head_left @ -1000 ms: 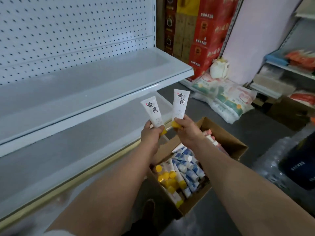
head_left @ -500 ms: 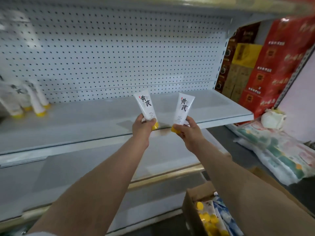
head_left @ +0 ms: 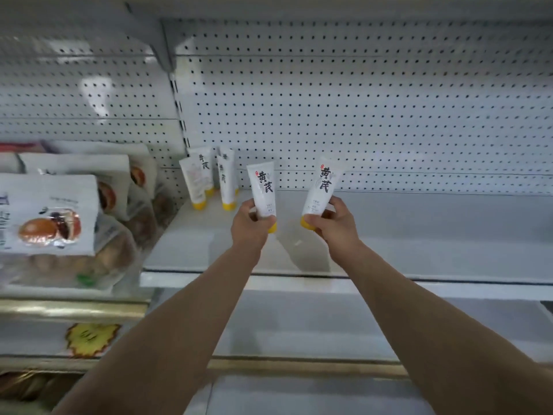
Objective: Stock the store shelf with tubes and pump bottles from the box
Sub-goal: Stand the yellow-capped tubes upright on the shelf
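My left hand grips a white tube with a yellow cap, held cap down above the white shelf. My right hand grips a second tube of the same kind, tilted slightly right. Both tubes hover over the left part of the shelf. Several matching tubes stand cap down at the shelf's back left corner, against the pegboard wall. The box is out of view.
Bagged bread packs fill the neighbouring shelf section on the left. A vertical upright divides the two sections. A lower white shelf with a gold front strip lies below. A yellow starburst price tag hangs at lower left.
My view has swung up and left from the box to the shelf. Both hands have carried their tubes toward the shelf's left end, close to the standing tubes.
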Demonstrator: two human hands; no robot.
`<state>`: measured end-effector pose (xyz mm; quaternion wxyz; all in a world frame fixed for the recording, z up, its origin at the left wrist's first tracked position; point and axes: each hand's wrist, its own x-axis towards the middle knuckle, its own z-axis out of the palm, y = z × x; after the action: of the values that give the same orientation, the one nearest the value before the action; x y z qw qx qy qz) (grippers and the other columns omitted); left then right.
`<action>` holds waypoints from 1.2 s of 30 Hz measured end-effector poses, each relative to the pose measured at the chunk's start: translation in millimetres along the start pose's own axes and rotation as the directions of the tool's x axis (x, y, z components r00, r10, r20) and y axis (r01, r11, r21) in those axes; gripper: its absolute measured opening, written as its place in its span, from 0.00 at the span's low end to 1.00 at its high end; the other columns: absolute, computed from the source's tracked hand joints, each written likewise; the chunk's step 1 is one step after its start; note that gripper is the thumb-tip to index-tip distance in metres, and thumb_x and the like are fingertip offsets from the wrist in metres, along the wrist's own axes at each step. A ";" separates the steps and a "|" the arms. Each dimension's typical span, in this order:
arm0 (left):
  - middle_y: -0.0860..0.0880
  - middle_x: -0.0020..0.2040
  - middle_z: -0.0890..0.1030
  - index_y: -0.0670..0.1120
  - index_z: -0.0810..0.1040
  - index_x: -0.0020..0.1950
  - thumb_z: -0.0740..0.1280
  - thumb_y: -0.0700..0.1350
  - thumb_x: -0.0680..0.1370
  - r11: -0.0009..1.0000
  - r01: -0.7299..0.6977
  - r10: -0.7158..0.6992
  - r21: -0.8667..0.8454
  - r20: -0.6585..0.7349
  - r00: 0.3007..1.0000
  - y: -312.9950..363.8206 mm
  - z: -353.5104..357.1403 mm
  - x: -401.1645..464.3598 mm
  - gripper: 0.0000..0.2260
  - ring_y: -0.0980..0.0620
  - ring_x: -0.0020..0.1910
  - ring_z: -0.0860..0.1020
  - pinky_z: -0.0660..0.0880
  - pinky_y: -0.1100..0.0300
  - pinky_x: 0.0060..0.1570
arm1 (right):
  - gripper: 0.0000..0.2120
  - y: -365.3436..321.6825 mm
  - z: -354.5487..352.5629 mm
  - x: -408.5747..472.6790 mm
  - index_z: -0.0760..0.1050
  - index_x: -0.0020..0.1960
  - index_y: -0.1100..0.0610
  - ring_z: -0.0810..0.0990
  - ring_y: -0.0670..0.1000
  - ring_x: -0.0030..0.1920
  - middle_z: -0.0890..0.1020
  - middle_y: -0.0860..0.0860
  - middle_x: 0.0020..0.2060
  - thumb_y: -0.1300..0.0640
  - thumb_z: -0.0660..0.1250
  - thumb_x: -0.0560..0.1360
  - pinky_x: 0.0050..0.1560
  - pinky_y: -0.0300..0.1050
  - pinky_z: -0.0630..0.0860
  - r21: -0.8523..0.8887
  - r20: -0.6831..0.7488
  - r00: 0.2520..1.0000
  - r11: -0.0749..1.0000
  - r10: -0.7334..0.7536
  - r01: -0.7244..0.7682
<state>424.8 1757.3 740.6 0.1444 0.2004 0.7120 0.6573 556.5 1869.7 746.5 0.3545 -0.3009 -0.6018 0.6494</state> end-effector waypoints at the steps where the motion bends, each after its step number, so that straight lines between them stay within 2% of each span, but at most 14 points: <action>1: 0.50 0.52 0.82 0.50 0.74 0.66 0.74 0.39 0.72 1.000 0.000 0.001 0.019 -0.030 1.000 -3.3 -16.9 10.9 0.23 0.49 0.50 0.80 0.78 0.53 0.51 | 0.27 2.3 19.5 3.0 0.72 0.64 0.52 0.84 0.52 0.48 0.84 0.53 0.47 0.69 0.75 0.69 0.49 0.43 0.82 -0.031 0.007 1.000 0.999 -0.007 0.008; 3: 0.48 0.52 0.82 0.50 0.74 0.65 0.74 0.39 0.72 0.999 0.004 -0.001 0.040 -0.070 0.998 -8.9 -48.3 31.8 0.23 0.48 0.48 0.80 0.78 0.52 0.51 | 0.27 6.3 54.6 7.9 0.72 0.63 0.51 0.83 0.47 0.44 0.84 0.50 0.45 0.67 0.75 0.69 0.40 0.34 0.78 -0.089 0.028 0.999 0.996 -0.019 0.021; 4: 0.48 0.52 0.83 0.50 0.74 0.64 0.74 0.38 0.71 0.999 0.006 -0.001 0.048 -0.089 0.996 -11.5 -62.3 41.8 0.23 0.48 0.48 0.80 0.78 0.52 0.51 | 0.27 9.2 70.3 11.4 0.72 0.63 0.51 0.83 0.46 0.44 0.84 0.50 0.45 0.67 0.75 0.69 0.39 0.33 0.77 -0.110 0.035 0.999 0.994 -0.019 0.023; 9: 0.50 0.49 0.82 0.49 0.75 0.64 0.74 0.37 0.72 0.995 0.018 -0.001 0.098 -0.164 0.987 -24.3 -114.6 79.6 0.23 0.50 0.45 0.79 0.75 0.56 0.48 | 0.29 26.2 131.9 30.5 0.72 0.62 0.47 0.85 0.50 0.49 0.85 0.50 0.48 0.63 0.77 0.66 0.53 0.48 0.80 -0.228 0.051 0.999 0.973 -0.011 0.022; 14: 0.50 0.50 0.80 0.48 0.74 0.66 0.73 0.38 0.73 0.986 0.032 0.000 0.167 -0.189 0.982 -40.9 -146.0 101.3 0.23 0.48 0.49 0.78 0.74 0.57 0.48 | 0.29 33.1 170.4 40.3 0.71 0.62 0.47 0.83 0.48 0.50 0.84 0.47 0.49 0.62 0.78 0.66 0.53 0.48 0.80 -0.312 0.038 0.999 0.950 -0.017 0.028; 17: 0.51 0.51 0.79 0.48 0.73 0.66 0.73 0.38 0.73 0.984 0.032 0.003 0.177 -0.198 0.980 -46.5 -155.0 110.3 0.23 0.49 0.49 0.77 0.74 0.58 0.48 | 0.29 35.7 184.5 44.6 0.70 0.61 0.46 0.82 0.48 0.51 0.83 0.47 0.50 0.62 0.77 0.66 0.51 0.47 0.80 -0.342 0.026 1.000 0.940 -0.001 0.010; 21: 0.51 0.49 0.80 0.48 0.75 0.61 0.73 0.38 0.72 0.978 0.021 0.018 0.207 -0.183 0.983 -52.2 -161.8 120.8 0.19 0.49 0.50 0.78 0.73 0.59 0.46 | 0.28 38.5 197.0 46.4 0.69 0.61 0.46 0.80 0.44 0.48 0.81 0.45 0.49 0.63 0.76 0.67 0.40 0.38 0.76 -0.383 -0.002 1.000 0.924 0.008 -0.008; 26: 0.50 0.53 0.82 0.48 0.74 0.61 0.74 0.39 0.71 0.974 -0.007 0.041 0.226 -0.146 0.988 -57.9 -161.7 126.5 0.20 0.48 0.51 0.79 0.77 0.55 0.52 | 0.27 48.9 208.8 47.1 0.68 0.58 0.46 0.81 0.46 0.47 0.80 0.45 0.48 0.63 0.75 0.67 0.45 0.42 0.79 -0.415 -0.038 0.999 0.910 0.006 -0.021; 29: 0.50 0.51 0.81 0.47 0.75 0.61 0.74 0.40 0.72 0.979 0.006 0.021 0.202 -0.130 0.991 -59.7 -159.9 128.3 0.19 0.49 0.51 0.79 0.77 0.55 0.53 | 0.26 47.1 213.9 48.8 0.67 0.58 0.46 0.78 0.43 0.44 0.79 0.44 0.47 0.63 0.74 0.68 0.39 0.36 0.75 -0.436 -0.040 0.999 0.900 0.006 -0.023; 31: 0.50 0.49 0.81 0.45 0.77 0.59 0.75 0.42 0.72 0.977 0.015 0.012 0.211 -0.123 0.992 -62.4 -158.5 130.5 0.17 0.48 0.50 0.79 0.77 0.55 0.52 | 0.25 46.5 216.8 50.8 0.68 0.61 0.49 0.78 0.46 0.45 0.78 0.44 0.48 0.63 0.74 0.69 0.36 0.34 0.72 -0.451 -0.047 0.999 0.892 0.012 -0.032; 33: 0.50 0.50 0.81 0.45 0.77 0.59 0.75 0.43 0.72 0.975 0.009 0.015 0.221 -0.106 0.994 -64.3 -157.0 131.7 0.17 0.49 0.49 0.79 0.77 0.56 0.50 | 0.25 46.8 219.4 52.0 0.69 0.62 0.51 0.78 0.48 0.48 0.77 0.45 0.49 0.61 0.74 0.69 0.37 0.35 0.71 -0.479 -0.056 0.998 0.877 0.013 -0.039; 36: 0.51 0.49 0.81 0.47 0.77 0.60 0.74 0.45 0.72 0.970 0.000 0.022 0.245 -0.087 0.996 -66.4 -155.3 134.2 0.18 0.49 0.49 0.79 0.77 0.55 0.50 | 0.25 48.0 221.3 54.0 0.70 0.62 0.51 0.78 0.49 0.50 0.77 0.45 0.50 0.60 0.75 0.69 0.46 0.40 0.74 -0.494 -0.064 0.998 0.868 0.021 -0.050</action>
<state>227.8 1681.0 697.0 0.0828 0.1912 0.7922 0.5736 340.2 1787.2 721.6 0.2703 -0.4107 -0.7324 0.4710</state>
